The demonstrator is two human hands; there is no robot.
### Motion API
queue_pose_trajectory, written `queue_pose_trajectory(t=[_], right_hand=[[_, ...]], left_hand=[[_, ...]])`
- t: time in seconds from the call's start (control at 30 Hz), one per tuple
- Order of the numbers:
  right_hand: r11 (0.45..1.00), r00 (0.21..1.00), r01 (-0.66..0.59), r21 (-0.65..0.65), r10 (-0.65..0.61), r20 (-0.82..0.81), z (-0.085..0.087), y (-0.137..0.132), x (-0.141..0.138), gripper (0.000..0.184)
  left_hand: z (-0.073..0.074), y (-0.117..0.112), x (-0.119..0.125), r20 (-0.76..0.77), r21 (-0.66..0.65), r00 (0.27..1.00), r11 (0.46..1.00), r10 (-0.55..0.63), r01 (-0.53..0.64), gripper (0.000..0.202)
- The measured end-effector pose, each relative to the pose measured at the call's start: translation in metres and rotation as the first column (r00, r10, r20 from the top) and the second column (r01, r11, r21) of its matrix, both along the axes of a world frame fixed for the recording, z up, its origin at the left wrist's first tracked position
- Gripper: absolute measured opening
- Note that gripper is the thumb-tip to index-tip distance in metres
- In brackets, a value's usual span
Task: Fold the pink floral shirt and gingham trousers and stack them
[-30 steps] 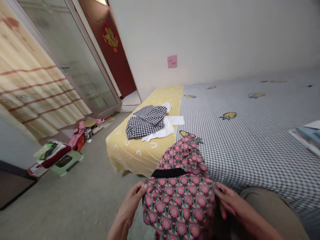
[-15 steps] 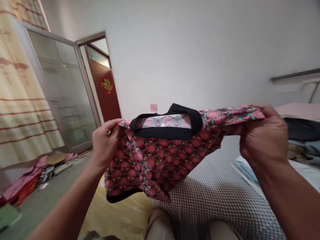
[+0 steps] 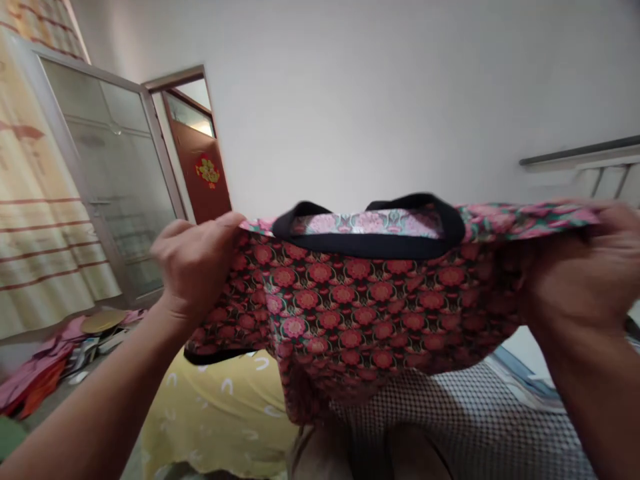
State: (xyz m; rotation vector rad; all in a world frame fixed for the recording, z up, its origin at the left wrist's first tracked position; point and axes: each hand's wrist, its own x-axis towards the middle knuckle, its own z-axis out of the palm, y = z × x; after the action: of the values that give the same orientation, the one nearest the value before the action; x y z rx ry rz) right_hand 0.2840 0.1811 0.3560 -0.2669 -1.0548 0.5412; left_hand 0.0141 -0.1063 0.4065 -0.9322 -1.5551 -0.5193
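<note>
A short-sleeved floral shirt point(image 3: 365, 293), pink and red flowers on black with a black collar band, hangs stretched between my hands. My left hand point(image 3: 200, 257) is closed on its shoulder at the left; the black-edged sleeve droops below that hand. At the far right, my right hand point(image 3: 590, 267) grips the other shoulder, slightly blurred, its fingertips partly hidden by cloth. The neck opening faces up, showing the paler inside of the fabric. The shirt's lower part hangs in folds over my knees.
Below lie a yellow cloth point(image 3: 225, 407) and a black-and-white checked cover point(image 3: 475, 413). A folded light-blue item point(image 3: 525, 377) rests at right. Clothes and other things point(image 3: 55, 360) lie on the floor at left, near a glass door point(image 3: 113, 180) and a curtain point(image 3: 40, 253).
My hands have moved farther apart, the right one outward to the right. The shirt is pulled wider, and its front is spread flatter.
</note>
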Motion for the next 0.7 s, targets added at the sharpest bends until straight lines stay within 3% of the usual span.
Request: queue_pose_trajectory(t=[0.03, 0.1, 0.17, 0.2, 0.23, 0.3, 0.4, 0.53, 0.63, 0.7], right_hand=[[0.996, 0.997, -0.002, -0.084, 0.009, 0.083, -0.015, 0.007, 0.000, 0.018], [0.931, 0.921, -0.129, -0.342, 0.240, 0.307, -0.058, 0.026, -0.004, 0.014], [0.714, 0.673, -0.249, -0.655, 0.614, 0.413, -0.116, 0.045, -0.010, 0.021], [0.630, 0.536, -0.208, -0.748, 0.713, 0.452, -0.148, 0.052, -0.012, 0.022], [0.596, 0.486, -0.149, -0.789, 0.739, 0.467, -0.181, 0.056, -0.015, 0.020], [0.548, 0.396, -0.020, -0.836, 0.772, 0.497, -0.243, 0.057, -0.014, 0.019], [0.479, 0.370, 0.072, -0.875, 0.802, 0.469, -0.315, 0.049, -0.002, 0.022], [0.336, 0.424, 0.048, -0.941, 0.846, 0.323, -0.369, 0.047, 0.021, 0.033], [0.244, 0.478, 0.021, -0.970, 0.849, 0.224, -0.386, 0.049, 0.031, 0.040], [0.219, 0.516, 0.017, -0.975, 0.833, 0.197, -0.389, 0.048, 0.035, 0.044]], left_hand=[[-0.012, 0.007, -0.005, 0.084, -0.108, 0.996, 0.994, -0.003, 0.012, 0.046], [-0.050, 0.022, -0.021, 0.315, -0.386, 0.948, 0.918, 0.042, 0.087, 0.037], [-0.101, 0.036, -0.040, 0.515, -0.596, 0.847, 0.766, 0.135, 0.240, 0.023], [-0.129, 0.040, -0.050, 0.554, -0.630, 0.818, 0.720, 0.154, 0.291, 0.014], [-0.157, 0.041, -0.058, 0.590, -0.645, 0.788, 0.691, 0.176, 0.328, 0.008], [-0.208, 0.038, -0.072, 0.655, -0.642, 0.718, 0.675, 0.235, 0.365, 0.024], [-0.264, 0.025, -0.082, 0.760, -0.585, 0.572, 0.708, 0.309, 0.395, 0.033], [-0.312, 0.022, -0.078, 0.908, -0.404, 0.301, 0.799, 0.292, 0.444, 0.030], [-0.346, 0.031, -0.069, 0.972, -0.228, 0.045, 0.867, 0.232, 0.444, 0.040], [-0.367, 0.035, -0.063, 0.977, -0.130, -0.096, 0.894, 0.188, 0.428, 0.046]])
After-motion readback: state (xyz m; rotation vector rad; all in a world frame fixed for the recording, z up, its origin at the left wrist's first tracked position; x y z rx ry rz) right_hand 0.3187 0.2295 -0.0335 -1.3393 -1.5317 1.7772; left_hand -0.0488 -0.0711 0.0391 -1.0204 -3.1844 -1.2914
